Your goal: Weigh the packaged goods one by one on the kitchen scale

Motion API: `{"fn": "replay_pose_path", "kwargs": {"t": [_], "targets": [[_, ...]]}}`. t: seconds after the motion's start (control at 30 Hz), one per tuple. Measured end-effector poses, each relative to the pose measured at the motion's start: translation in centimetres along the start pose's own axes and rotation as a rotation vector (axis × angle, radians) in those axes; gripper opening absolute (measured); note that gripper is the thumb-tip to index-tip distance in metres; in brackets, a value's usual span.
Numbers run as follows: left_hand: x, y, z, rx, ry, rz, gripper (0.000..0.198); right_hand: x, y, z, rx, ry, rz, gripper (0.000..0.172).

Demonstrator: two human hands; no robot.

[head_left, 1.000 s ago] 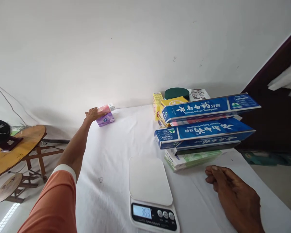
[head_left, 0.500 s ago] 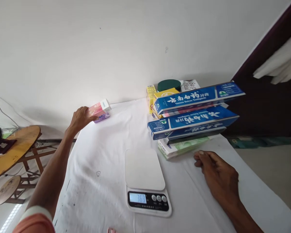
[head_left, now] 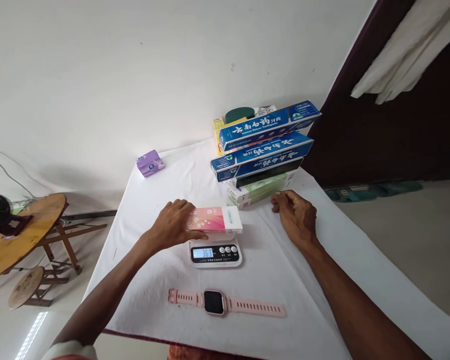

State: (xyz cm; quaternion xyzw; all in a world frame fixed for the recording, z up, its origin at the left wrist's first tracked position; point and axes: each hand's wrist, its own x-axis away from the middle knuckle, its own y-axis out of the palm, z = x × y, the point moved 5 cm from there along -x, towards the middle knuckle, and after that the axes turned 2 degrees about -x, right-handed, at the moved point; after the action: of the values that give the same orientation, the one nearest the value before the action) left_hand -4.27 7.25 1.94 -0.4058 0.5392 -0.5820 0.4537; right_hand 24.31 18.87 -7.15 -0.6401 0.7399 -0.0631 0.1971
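My left hand (head_left: 173,223) is closed around the left end of a pink and white box (head_left: 214,220), which it holds at the white digital kitchen scale (head_left: 234,258). The box hides most of the weighing plate; whether it touches the plate I cannot tell. The scale's display (head_left: 203,253) reads 363. To the right, my right hand (head_left: 295,216) rests loosely closed with nothing visible in it, its fingertips close to the green and white boxes (head_left: 255,191). In front of the scale lies a pink-strapped smartwatch (head_left: 213,302), stretched out flat.
Blue toothpaste boxes (head_left: 262,155) are stacked at the back, with a yellow box (head_left: 218,131) and a dark green round lid (head_left: 240,115) behind them. A purple pack (head_left: 150,163) sits at the back left. A wooden table (head_left: 41,220) and stool (head_left: 27,287) stand left.
My left hand has carried the pink and white box from beside the purple pack to the scale. The view has shifted, bringing the whole smartwatch into sight. My right hand stays near the green boxes.
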Motion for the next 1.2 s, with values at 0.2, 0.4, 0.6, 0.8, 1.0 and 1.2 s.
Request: {"fn": "replay_pose_path", "kwargs": {"t": [0.2, 0.4, 0.6, 0.8, 1.0, 1.2], "targets": [[-0.7, 2.1, 1.6, -0.046, -0.022, -0.011, 0.058, -0.1, -0.1, -0.1, 0.002, -0.014, -0.01, 0.032], [1.9, -1.0, 2.2, 0.129, 0.01, 0.148, 0.067, 0.0, 0.0, -0.2, -0.023, -0.003, -0.01, 0.029], [4.8, -4.1, 1.6, 0.19, -0.036, 0.315, 0.049, 0.2, -0.1, -0.3, -0.069, -0.028, 0.012, 0.03], [3.6, -2.0, 2.6, 0.094, 0.002, 0.175, 0.06, -0.2, 0.1, 0.0, -0.097, -0.026, 0.027, 0.029], [1.2, 0.2, 2.5, -0.022, -0.015, 0.044, 0.044, -1.0, -1.2, -0.3, -0.18, -0.015, 0.13, 0.032], [-0.3, -1.3, 4.5, 0.016, 0.061, 0.079, 0.037, -2.9, -6.7, 0.3, -0.405, 0.085, 0.435, 0.024]]}}
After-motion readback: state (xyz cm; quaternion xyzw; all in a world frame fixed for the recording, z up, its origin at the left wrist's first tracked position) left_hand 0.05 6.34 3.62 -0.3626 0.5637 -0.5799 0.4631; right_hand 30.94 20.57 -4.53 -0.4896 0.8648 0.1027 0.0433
